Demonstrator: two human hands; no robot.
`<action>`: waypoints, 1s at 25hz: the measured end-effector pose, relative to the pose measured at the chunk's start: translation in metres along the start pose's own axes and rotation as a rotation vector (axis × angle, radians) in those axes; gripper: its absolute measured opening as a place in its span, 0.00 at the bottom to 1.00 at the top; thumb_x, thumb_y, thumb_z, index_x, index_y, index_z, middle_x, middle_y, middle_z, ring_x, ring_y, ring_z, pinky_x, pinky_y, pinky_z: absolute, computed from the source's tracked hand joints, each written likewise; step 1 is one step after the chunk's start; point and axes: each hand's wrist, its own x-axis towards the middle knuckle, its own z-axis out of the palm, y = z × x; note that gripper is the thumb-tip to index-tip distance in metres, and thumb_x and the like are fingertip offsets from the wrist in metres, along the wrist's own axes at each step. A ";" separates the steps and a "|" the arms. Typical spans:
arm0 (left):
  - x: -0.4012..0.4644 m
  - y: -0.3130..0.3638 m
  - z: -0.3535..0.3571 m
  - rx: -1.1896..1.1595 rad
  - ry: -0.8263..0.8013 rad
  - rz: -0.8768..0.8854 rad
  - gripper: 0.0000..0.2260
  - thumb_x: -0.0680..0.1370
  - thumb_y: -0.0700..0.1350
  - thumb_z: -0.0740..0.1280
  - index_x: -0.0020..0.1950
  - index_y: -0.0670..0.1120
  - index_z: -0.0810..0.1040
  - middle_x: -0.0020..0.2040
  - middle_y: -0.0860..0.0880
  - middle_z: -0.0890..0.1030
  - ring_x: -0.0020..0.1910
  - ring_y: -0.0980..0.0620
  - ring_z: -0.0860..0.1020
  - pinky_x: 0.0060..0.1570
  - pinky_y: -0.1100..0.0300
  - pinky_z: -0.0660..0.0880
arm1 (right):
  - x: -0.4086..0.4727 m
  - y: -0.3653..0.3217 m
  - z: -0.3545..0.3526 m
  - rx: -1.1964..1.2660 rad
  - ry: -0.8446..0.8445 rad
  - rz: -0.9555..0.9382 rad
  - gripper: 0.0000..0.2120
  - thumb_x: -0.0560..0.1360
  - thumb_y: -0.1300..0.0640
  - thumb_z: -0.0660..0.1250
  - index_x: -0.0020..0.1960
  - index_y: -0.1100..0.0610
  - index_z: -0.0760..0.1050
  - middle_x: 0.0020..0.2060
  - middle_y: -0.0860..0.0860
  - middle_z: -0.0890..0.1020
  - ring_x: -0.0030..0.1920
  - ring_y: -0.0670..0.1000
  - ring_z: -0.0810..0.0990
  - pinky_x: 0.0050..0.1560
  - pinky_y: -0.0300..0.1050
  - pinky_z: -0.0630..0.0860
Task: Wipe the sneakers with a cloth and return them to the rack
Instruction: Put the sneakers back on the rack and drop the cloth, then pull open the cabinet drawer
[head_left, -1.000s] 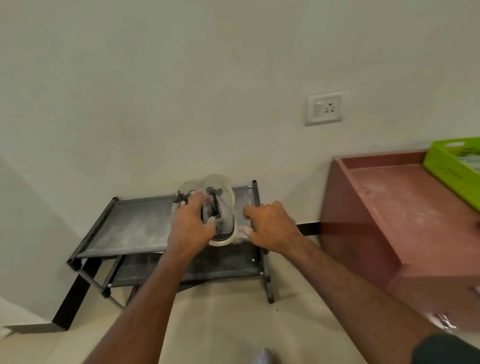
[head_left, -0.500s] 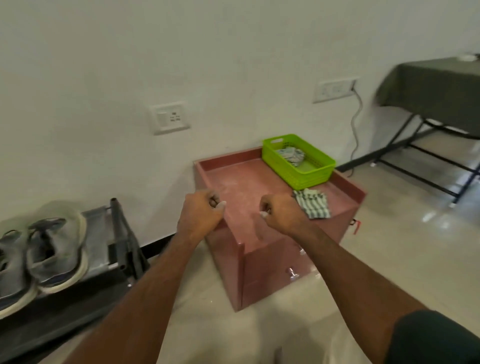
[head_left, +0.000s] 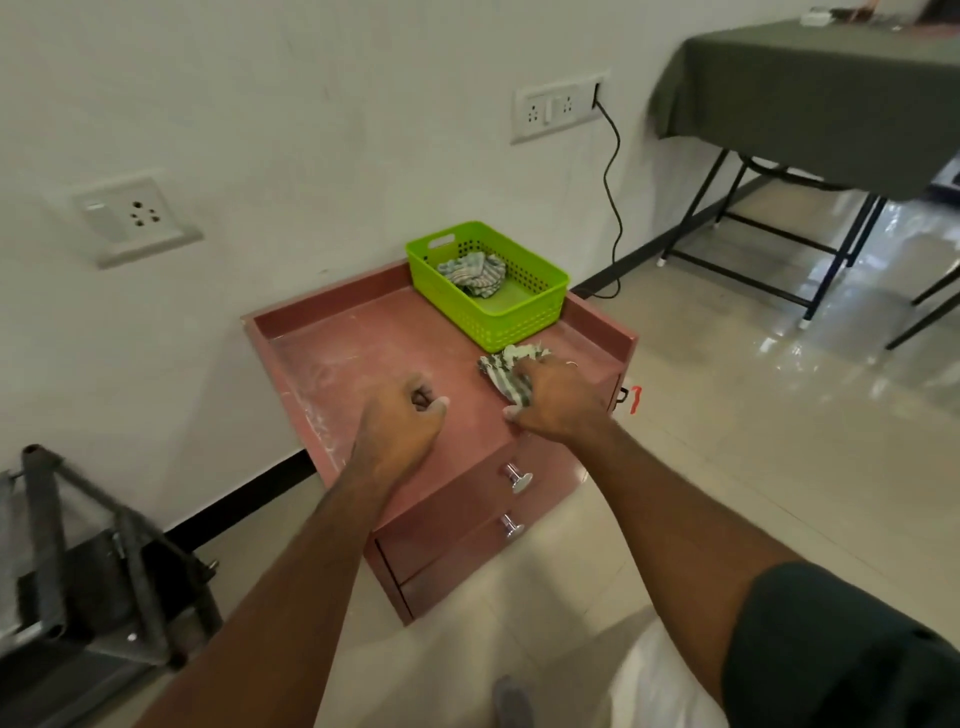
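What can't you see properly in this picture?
- Sneakers: out of the head view; only a corner of the rack shows, cut by the left edge.
- Striped cloth: partly covered by the right hand.
- Left hand: curled, palm hidden.
- Basket cloth: crumpled, pattern unclear.
- Table top items: too small.

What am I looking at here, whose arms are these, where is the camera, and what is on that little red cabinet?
There is no machine: the arms belong to a person wearing a camera on the head, so you look forward and down along both arms. The red cabinet has a raised rim and two drawers with metal knobs. On top stands a green basket holding a crumpled striped cloth. Beside the basket lies a second striped cloth; the right hand is on it, its fingers closing around it. The left hand hovers over the cabinet top, loosely curled and holding nothing. At the lower left is part of a dark metal shoe rack.
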 end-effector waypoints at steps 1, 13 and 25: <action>0.002 -0.001 0.002 -0.009 0.004 -0.003 0.06 0.75 0.44 0.72 0.39 0.46 0.79 0.36 0.49 0.81 0.35 0.56 0.77 0.34 0.70 0.70 | 0.002 -0.005 0.000 -0.030 0.017 -0.010 0.23 0.66 0.46 0.72 0.60 0.49 0.74 0.54 0.53 0.78 0.56 0.57 0.76 0.52 0.50 0.77; 0.065 0.018 -0.014 0.128 -0.025 0.057 0.05 0.73 0.43 0.72 0.38 0.47 0.78 0.34 0.52 0.80 0.35 0.53 0.78 0.36 0.60 0.67 | 0.068 -0.027 -0.088 0.500 0.727 -0.015 0.09 0.68 0.56 0.69 0.48 0.53 0.79 0.37 0.51 0.82 0.38 0.53 0.80 0.39 0.45 0.76; 0.080 0.019 -0.013 0.207 -0.112 0.159 0.09 0.72 0.43 0.72 0.35 0.49 0.75 0.34 0.51 0.79 0.37 0.50 0.78 0.36 0.60 0.68 | 0.100 -0.033 -0.039 0.070 0.366 -0.090 0.07 0.69 0.59 0.68 0.46 0.53 0.82 0.45 0.55 0.84 0.49 0.61 0.81 0.49 0.53 0.77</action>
